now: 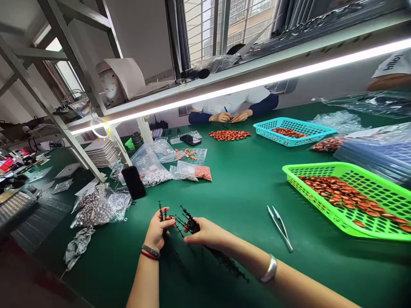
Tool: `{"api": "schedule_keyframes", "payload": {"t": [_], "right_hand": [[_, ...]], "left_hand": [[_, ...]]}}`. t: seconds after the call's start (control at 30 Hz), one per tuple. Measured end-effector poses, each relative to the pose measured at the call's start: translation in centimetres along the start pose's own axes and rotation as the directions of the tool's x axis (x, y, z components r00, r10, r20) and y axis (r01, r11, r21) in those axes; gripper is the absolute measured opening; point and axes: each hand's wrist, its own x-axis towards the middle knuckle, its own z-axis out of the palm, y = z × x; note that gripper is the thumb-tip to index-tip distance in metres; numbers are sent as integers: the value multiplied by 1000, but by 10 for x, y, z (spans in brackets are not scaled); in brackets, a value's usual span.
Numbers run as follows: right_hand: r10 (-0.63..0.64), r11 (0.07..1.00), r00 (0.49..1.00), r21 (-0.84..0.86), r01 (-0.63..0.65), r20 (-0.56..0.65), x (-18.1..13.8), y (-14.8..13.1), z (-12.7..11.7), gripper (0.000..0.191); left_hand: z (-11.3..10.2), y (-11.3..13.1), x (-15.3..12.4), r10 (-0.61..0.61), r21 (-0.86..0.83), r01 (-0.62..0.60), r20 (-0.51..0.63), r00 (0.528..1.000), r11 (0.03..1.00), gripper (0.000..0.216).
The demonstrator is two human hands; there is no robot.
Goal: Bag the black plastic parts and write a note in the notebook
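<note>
My left hand point(157, 231), with a dark bracelet and a red band at its wrist, pinches a few thin black barbed strips point(160, 209) that stick up past the fingers. Close by, my right hand point(207, 233) is closed around a thicker bundle of the same black strips point(229, 263), whose long ends trail out below the forearm. More strip ends fan out between the two hands. White-grey tweezers point(281, 228) lie on the green table point(237, 192) to the right of my hands.
A green basket point(316, 205) and a blue basket point(266, 132) hold orange-brown pieces. A similar pile point(230, 135) lies before a co-worker point(234, 107). Bags of small parts point(96, 207), a black phone point(133, 182) and a shelf post point(122, 149) stand left. A lit shelf point(224, 87) crosses above.
</note>
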Motion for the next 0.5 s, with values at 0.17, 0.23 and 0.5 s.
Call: {"api": "schedule_keyframes", "payload": {"t": [0.17,0.23,0.5], "right_hand": [[11,992,1000,-124,-14,-21,8,0,-1,13],[32,982,999,-185,-36,-24,5,3,-8,16],[55,857,985,-499,-130,-162,-19,18,-7,26]], "left_hand": [[6,-1,-3,-10,12,9,87,996,1000,67],[8,-2,-3,-17,28,14,100,995,1000,66],[8,-10,5,-1,27,0,26,1000,1000,60]]}}
